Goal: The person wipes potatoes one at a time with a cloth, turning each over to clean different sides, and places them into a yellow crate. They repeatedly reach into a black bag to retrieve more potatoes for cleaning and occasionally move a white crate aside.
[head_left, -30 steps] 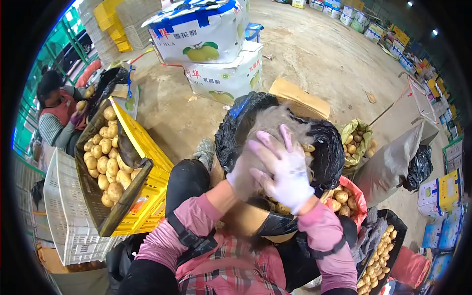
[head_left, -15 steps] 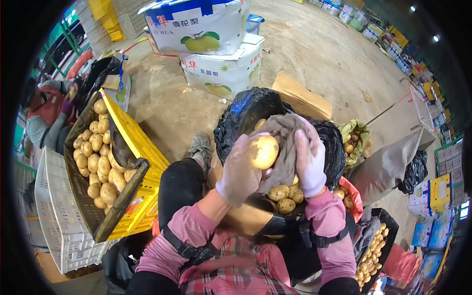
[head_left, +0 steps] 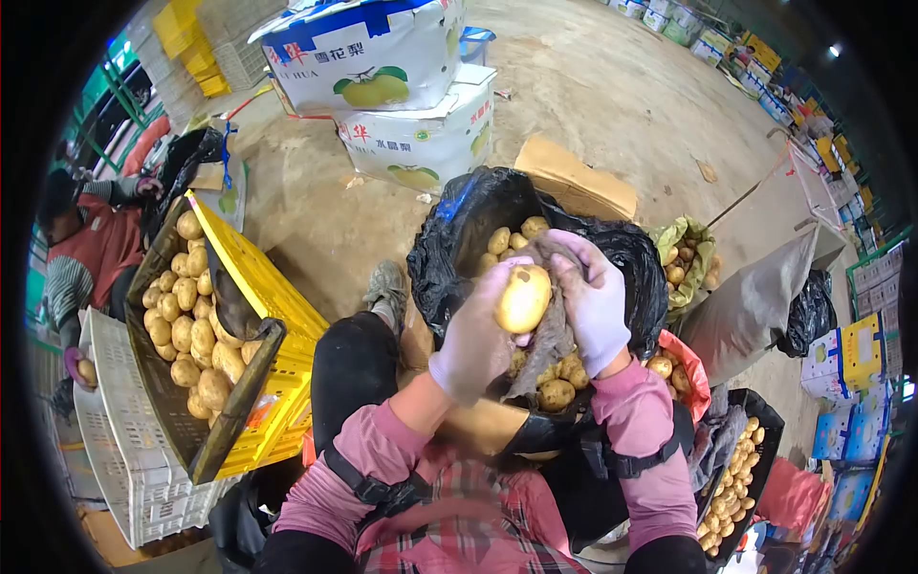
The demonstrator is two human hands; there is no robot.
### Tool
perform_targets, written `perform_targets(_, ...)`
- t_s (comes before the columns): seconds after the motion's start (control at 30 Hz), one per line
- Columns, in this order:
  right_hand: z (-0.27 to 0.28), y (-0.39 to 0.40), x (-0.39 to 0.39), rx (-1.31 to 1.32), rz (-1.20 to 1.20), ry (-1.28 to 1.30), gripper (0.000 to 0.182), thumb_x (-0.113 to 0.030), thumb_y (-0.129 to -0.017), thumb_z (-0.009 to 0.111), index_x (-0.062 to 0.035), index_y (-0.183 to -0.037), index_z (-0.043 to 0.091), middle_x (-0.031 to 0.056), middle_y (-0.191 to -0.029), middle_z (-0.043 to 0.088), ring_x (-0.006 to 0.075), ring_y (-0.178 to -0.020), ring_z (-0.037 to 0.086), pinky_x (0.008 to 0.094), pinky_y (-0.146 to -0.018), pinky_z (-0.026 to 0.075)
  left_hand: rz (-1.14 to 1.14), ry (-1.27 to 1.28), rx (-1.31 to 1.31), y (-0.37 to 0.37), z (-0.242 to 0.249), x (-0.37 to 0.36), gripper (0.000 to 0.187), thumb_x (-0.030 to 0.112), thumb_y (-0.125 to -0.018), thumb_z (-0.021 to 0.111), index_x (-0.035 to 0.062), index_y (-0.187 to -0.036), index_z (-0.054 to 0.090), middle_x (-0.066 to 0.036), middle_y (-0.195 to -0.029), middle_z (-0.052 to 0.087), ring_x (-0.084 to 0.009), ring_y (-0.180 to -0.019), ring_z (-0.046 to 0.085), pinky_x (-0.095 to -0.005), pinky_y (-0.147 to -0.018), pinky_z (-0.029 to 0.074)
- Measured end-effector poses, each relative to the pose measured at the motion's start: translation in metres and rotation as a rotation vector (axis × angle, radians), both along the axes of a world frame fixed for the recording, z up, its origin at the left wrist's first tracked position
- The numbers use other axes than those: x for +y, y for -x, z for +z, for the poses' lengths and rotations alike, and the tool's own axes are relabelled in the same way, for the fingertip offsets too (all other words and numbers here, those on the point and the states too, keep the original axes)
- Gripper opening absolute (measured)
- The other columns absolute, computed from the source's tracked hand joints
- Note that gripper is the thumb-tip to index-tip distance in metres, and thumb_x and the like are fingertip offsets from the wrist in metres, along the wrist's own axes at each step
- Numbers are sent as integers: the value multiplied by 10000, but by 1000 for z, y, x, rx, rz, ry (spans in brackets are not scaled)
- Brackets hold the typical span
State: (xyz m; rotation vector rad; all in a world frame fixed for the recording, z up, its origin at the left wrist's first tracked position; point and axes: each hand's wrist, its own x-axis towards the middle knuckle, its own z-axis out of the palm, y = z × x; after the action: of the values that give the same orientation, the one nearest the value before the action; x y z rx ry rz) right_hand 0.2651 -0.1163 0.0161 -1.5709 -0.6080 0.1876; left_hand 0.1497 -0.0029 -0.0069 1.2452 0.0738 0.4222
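My left hand (head_left: pixel 475 335), in a pale glove, is closed around a yellow potato (head_left: pixel 523 298) with a dark spot near its top. My gloved right hand (head_left: pixel 595 304) grips a grey cloth (head_left: pixel 548 354), which hangs down beside the potato and touches its right side. Both hands are above a box lined with a black plastic bag (head_left: pixel 445 234). More potatoes (head_left: pixel 555 394) lie inside it, some still with dirt on them; the hands and cloth hide part of the contents.
On the left, a yellow crate (head_left: pixel 277 335) holds many potatoes, beside a white crate (head_left: pixel 124 430). A co-worker (head_left: pixel 96 244) sits beyond. Stacked pear boxes (head_left: pixel 411 143) stand ahead. At right are a green sack (head_left: pixel 690 258), a red bag (head_left: pixel 693 373) and a black crate of small potatoes (head_left: pixel 732 488).
The cloth has been drawn together and lowered to the potato's right side, uncovering more potatoes in the box. The held potato has turned more upright. The co-worker's arm has moved down to the white crate.
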Motion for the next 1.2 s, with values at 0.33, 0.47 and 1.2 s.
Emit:
perform_targets(0.33,14,26,-4,-320,193,15,337,-136,-1003,526,-5,-1311,561,178,-1287,596,273,-1222,558,391,-1060,425,374,-947,-285,10,4,11,747,198,-773,736,-113,-1351,378,-227,-1208,582,-356,-1058,624,-417,-970,483)
perform_targets(0.47,8,4,-11,-33,133,-119,335,-168,-1034,504,31,-1299,553,141,-1232,640,193,-1134,610,312,-1015,455,-256,136,-209,4,18,17,579,354,-941,583,-22,-1353,430,-152,-1151,616,-290,-938,649,-336,-809,537)
perform_targets(1.2,24,36,-8,-439,239,25,244,-90,-958,580,-33,-1180,664,144,-1259,610,245,-1162,590,364,-995,467,-28,143,107,-2,-22,14,499,88,-843,711,-11,-1289,510,-149,-1193,595,-251,-1099,592,-332,-953,474)
